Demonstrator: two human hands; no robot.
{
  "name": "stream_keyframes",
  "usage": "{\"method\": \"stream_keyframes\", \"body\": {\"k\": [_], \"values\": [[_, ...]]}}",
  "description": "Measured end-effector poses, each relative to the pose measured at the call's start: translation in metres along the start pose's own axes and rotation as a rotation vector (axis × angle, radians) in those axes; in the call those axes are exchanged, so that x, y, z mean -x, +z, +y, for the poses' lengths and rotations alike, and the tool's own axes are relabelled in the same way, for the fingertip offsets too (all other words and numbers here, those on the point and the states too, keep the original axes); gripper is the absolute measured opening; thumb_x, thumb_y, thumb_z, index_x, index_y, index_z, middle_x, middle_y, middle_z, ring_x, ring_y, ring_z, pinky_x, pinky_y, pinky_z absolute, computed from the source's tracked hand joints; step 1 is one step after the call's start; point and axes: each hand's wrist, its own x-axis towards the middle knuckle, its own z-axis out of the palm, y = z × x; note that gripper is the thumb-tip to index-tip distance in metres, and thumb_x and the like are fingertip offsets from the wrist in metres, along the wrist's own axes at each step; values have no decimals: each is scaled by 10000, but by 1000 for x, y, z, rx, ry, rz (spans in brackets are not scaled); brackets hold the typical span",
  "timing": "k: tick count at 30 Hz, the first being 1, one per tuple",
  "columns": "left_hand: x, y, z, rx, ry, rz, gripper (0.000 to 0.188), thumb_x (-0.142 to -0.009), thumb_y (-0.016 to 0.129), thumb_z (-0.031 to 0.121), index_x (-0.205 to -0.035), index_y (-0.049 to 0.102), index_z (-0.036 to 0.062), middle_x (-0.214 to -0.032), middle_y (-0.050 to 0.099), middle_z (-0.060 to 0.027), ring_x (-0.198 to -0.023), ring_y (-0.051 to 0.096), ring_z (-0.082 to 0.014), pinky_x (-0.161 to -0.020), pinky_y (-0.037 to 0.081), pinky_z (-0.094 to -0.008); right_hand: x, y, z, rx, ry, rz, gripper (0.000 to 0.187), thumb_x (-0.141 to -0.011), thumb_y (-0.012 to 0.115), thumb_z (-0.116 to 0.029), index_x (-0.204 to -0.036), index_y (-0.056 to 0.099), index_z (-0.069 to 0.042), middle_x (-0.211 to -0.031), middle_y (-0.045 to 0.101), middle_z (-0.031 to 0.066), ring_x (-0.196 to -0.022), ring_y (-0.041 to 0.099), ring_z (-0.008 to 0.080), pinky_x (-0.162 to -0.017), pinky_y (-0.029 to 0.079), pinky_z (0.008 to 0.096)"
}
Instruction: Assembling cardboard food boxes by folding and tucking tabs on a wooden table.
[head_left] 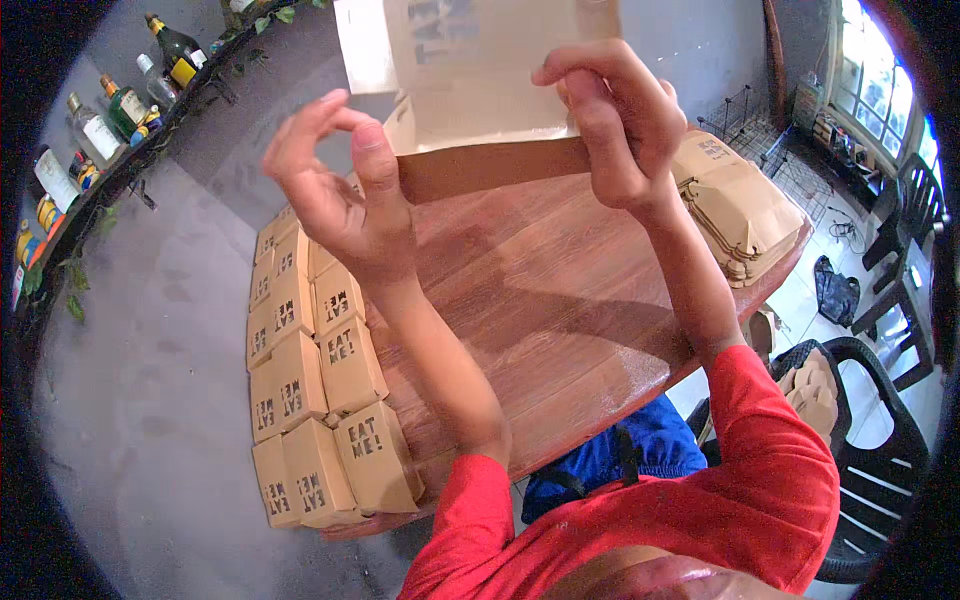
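Observation:
A part-folded brown cardboard food box is held up above the table, its pale inner side facing me and its lid panel cut off by the top edge. My right hand grips the box's right side, with thumb and fingers bent round the card. My left hand is at the box's left corner. Its fingers are apart and curved, and the thumb lies against or just beside the corner; I cannot tell if they touch. A white side flap sticks out above the left fingers.
Rows of folded brown boxes line the table's left edge. A stack of flat cardboard blanks lies at the far right of the wooden table. Bottles stand on a wall shelf at left. A black plastic chair is at right.

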Motion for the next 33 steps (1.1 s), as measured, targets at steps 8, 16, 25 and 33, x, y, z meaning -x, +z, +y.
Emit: {"method": "stream_keyframes", "body": {"k": [8, 16, 25, 33], "values": [[-2, 7, 11, 540, -605, 74, 642, -988, 568, 323, -1483, 284, 27, -1467, 377, -209, -1341, 426, -276, -1090, 361, -515, -9, -9, 12, 8, -433, 7, 165, -659, 574, -4, -813, 630, -24, -536, 473, 52, -439, 481, 225, -450, 397, 347], [-1, 11, 8, 158, -779, 11, 335, -1009, 571, 273, -1102, 637, -42, -993, 650, -44, -847, 570, -113, -785, 468, -279, -14, -13, 13, 90, -307, -291, 89, -729, 683, -30, -811, 649, -40, -652, 577, 88, -566, 545, 276, -579, 451, 362], [-2, -2, -4, 147, -695, -43, 450, -992, 620, 299, -1248, 596, -70, -1183, 647, -119, -1007, 608, -180, -889, 474, -326, -30, -13, 24, 236, 187, 421, 313, -969, 637, -136, -1252, 573, -19, -894, 642, 3, -791, 598, 77, -681, 475, 226], [2, 10, 5, 165, -801, -66, 491, -936, 696, 383, -1180, 617, -36, -1146, 647, -104, -996, 603, -167, -850, 479, -284, -21, -55, 37, -73, 498, -23, 200, -814, 751, -60, -997, 716, 13, -856, 680, 86, -830, 660, 168, -772, 514, 278]]}}
